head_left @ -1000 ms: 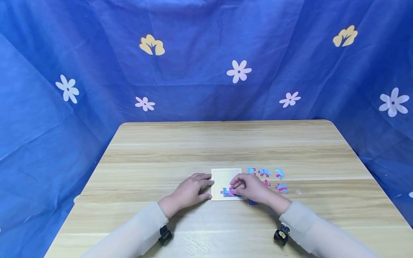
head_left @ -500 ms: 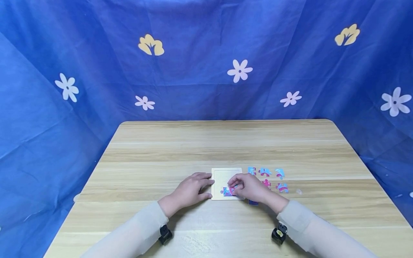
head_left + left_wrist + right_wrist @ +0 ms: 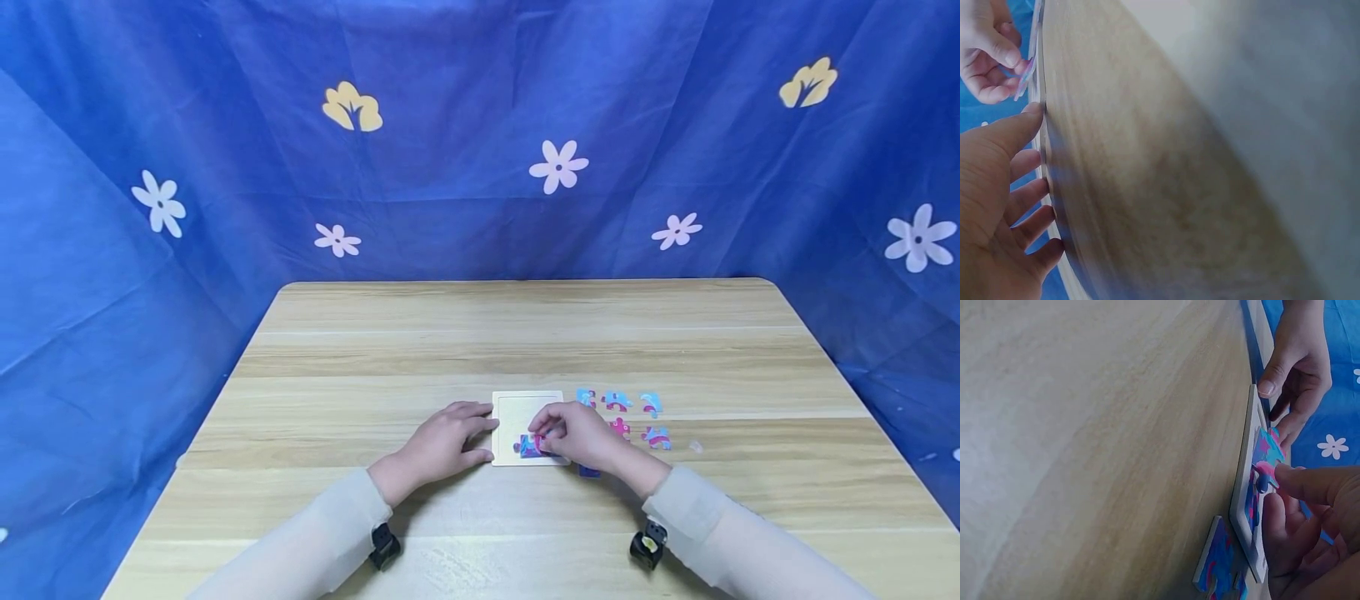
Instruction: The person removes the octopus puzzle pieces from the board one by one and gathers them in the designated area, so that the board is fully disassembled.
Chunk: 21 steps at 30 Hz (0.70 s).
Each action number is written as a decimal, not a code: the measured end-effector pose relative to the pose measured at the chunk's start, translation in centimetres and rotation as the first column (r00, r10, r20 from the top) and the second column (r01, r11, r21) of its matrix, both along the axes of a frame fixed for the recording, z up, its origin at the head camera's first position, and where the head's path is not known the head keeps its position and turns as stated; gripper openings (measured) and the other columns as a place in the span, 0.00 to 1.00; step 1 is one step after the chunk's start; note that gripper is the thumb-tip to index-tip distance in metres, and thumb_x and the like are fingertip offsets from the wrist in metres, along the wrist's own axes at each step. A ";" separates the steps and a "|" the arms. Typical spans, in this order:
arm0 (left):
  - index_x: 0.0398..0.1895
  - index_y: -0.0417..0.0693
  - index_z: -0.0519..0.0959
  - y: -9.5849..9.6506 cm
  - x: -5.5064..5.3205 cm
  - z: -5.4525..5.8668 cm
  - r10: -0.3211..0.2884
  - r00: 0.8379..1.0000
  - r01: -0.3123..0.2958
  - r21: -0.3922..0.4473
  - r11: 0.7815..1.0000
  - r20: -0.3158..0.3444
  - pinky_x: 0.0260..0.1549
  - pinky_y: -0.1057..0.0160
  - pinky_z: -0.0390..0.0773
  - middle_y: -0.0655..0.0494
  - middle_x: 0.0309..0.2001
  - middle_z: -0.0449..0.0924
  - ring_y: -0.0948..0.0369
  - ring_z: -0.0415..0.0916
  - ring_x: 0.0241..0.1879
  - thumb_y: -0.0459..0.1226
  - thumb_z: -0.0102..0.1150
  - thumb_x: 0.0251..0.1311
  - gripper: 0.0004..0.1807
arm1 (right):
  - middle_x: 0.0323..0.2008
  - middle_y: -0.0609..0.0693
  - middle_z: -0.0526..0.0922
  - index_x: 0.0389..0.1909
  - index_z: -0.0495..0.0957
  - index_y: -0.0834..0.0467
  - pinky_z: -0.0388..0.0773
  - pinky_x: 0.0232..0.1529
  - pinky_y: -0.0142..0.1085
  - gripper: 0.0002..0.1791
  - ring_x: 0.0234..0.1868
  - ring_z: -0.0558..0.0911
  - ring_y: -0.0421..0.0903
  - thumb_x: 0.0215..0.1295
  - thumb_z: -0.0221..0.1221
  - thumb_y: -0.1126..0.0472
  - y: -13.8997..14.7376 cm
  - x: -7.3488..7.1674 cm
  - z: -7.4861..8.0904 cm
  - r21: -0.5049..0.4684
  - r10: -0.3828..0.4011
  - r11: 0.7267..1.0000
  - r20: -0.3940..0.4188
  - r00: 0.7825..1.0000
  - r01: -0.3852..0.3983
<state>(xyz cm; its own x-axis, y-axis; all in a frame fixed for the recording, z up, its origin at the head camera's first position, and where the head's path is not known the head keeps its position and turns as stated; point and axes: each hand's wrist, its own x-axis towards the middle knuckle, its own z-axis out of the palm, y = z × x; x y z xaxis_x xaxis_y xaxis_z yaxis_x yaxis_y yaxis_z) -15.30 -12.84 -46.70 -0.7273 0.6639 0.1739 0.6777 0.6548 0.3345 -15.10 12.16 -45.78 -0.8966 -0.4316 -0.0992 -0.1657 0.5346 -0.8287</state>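
Note:
A pale jigsaw tray (image 3: 513, 412) lies on the table in the head view. Along its left edge my left hand (image 3: 446, 442) rests with spread, fairly straight fingers, the fingertips at the rim. Over the tray's lower right, my right hand (image 3: 581, 433) pinches a pink and blue puzzle piece (image 3: 1265, 470) between thumb and fingers, as the right wrist view shows. That piece is tilted and overlaps the blue and purple pieces (image 3: 527, 448) lying in the tray's lower part. The right hand hides the tray's lower right corner.
Several loose puzzle pieces (image 3: 617, 401) lie right of the tray, and a dark blue one (image 3: 588, 472) sits below the right hand. A small clear scrap (image 3: 696, 447) is further right. The wooden table (image 3: 375, 350) ends at a blue flowered cloth (image 3: 450, 208).
My right hand has shifted slightly left over the tray, still pinching the puzzle piece. The left hand stays in place at the tray's edge.

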 end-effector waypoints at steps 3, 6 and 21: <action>0.53 0.43 0.80 0.0 0.0 0.1 0.000 1.000 0.000 0.001 1.000 0.000 0.60 0.52 0.66 0.45 0.59 0.73 0.49 0.68 0.60 0.46 0.68 0.53 0.26 | 0.30 0.47 0.81 0.35 0.82 0.58 0.78 0.33 0.31 0.10 0.29 0.79 0.40 0.54 0.64 0.74 0.0 0.0 0.1 -0.003 0.008 1.000 -0.022 1.000 -0.009; 0.53 0.44 0.80 0.0 0.1 0.1 0.001 1.000 -0.001 0.000 1.000 0.004 0.60 0.52 0.66 0.45 0.59 0.73 0.49 0.68 0.60 0.46 0.68 0.53 0.26 | 0.28 0.45 0.81 0.35 0.82 0.58 0.78 0.32 0.31 0.10 0.28 0.79 0.40 0.54 0.65 0.73 -0.1 -0.1 0.1 -0.006 0.012 1.000 -0.017 1.000 -0.012; 0.54 0.45 0.79 0.0 0.2 0.0 0.009 1.000 -0.009 -0.011 1.000 0.011 0.61 0.52 0.65 0.47 0.60 0.72 0.50 0.68 0.61 0.48 0.67 0.54 0.26 | 0.29 0.44 0.82 0.35 0.84 0.57 0.77 0.29 0.32 0.08 0.27 0.78 0.41 0.57 0.64 0.70 0.7 -0.4 0.3 -0.015 0.050 0.999 -0.022 0.999 -0.051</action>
<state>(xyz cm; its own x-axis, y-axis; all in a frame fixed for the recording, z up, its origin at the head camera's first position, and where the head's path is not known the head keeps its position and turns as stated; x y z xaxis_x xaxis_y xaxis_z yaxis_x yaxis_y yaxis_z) -15.12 -12.88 -46.70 -0.7349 0.6594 0.1585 0.6683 0.6646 0.3341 -15.45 12.89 -45.51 -0.8755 -0.4776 -0.0733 -0.2098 0.5123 -0.8328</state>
